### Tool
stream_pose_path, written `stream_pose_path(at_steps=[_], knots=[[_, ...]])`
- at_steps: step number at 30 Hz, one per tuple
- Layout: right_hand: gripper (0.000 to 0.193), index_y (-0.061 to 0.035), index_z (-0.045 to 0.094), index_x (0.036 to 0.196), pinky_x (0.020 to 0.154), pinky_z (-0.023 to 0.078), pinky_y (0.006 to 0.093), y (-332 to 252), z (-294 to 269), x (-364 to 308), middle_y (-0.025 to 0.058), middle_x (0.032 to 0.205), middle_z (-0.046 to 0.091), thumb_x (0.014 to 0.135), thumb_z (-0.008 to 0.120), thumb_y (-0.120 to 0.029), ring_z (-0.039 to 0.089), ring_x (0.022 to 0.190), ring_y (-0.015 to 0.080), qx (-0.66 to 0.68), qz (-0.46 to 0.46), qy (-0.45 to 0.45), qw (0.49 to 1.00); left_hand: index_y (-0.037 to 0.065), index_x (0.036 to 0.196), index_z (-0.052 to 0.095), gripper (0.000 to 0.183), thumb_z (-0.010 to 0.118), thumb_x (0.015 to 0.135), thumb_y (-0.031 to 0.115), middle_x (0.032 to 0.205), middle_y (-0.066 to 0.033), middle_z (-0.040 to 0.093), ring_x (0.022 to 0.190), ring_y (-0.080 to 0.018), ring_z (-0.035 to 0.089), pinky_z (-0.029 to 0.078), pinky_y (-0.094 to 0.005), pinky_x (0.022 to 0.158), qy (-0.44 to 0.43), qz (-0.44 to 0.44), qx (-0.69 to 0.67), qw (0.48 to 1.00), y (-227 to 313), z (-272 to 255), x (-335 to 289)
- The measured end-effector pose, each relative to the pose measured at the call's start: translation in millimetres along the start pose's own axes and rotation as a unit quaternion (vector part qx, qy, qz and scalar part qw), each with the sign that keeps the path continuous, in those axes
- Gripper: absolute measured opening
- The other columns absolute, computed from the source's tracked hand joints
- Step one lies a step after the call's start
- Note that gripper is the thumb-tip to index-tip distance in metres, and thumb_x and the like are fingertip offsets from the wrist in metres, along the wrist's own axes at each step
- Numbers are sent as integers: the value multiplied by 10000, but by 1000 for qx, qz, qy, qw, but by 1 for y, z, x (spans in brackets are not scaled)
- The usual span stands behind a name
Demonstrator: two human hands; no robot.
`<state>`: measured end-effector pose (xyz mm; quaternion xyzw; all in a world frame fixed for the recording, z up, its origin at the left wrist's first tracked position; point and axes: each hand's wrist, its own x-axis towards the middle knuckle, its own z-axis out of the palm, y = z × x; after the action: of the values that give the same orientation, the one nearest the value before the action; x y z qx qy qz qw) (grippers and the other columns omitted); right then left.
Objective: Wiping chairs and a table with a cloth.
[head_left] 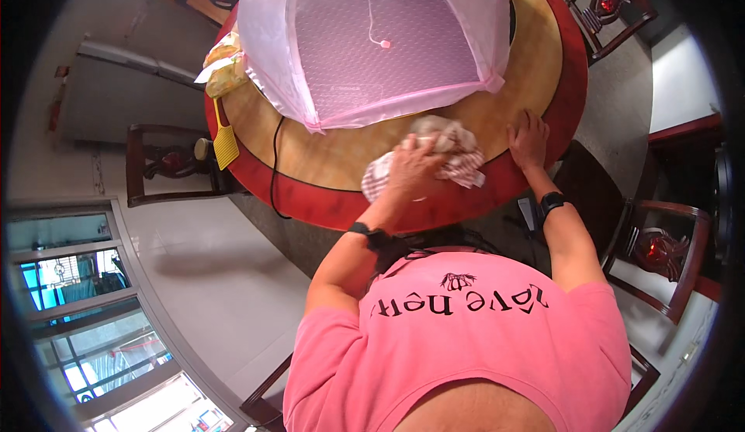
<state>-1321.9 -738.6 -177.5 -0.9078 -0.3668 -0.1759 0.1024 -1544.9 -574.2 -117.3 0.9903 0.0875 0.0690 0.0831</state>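
My left hand (413, 166) presses down on a crumpled red-and-white checked cloth (463, 166) lying at the near side of the round table. Part of the cloth is blurred by motion, and its folds bunch up ahead of my fingers. To the right, my right hand (529, 140) lies on the tabletop with its fingers stretched out, holding nothing. The table (334, 156) has a tan wood-look middle and a wide red border. Beyond the cloth stands a pink mesh food cover (380, 59) with a pull cord hanging over it.
A yellow fly swatter (225, 146) hangs over the table's left edge beside a yellow packet (226, 77). A black cable (275, 168) runs over the edge. Dark wooden chairs stand around, one at left (172, 163) and one at right (664, 252).
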Motion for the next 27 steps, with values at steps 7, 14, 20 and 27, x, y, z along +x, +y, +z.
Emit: stream_pose_path(at_steps=[7,14,20,27], knots=[[447,-10,442,1135,936,261,471,-3,-6,2,135,1149,432,799,502,-298,384,1090,309,30,20,-25,999,246,1167,496,436,447,790,461,1268,-114,412,1107,-334,428,375,-465,874,72,-444,86,889,-103,-16,-63],[442,-16,436,1136,943,252,486,-7,-7,2,137,1143,433,799,506,-294,392,1087,308,17,19,-27,999,227,1162,497,415,451,771,359,1290,-155,359,1090,-369,424,389,-486,850,-34,-592,110,798,-92,-17,-44],[441,-18,434,1134,926,272,514,-10,-14,6,145,1142,430,814,483,-318,396,1081,313,38,14,-54,998,166,1090,540,398,524,734,345,1164,-130,437,984,-348,448,396,-466,751,66,-117,91,987,6,6,-6],[461,-16,434,1141,901,294,500,-3,-8,5,143,1146,438,833,457,-358,418,1054,316,16,4,-61,998,287,1112,528,535,641,616,451,1230,-50,412,1064,-329,390,374,-436,814,-37,91,-73,992,37,-20,-27]])
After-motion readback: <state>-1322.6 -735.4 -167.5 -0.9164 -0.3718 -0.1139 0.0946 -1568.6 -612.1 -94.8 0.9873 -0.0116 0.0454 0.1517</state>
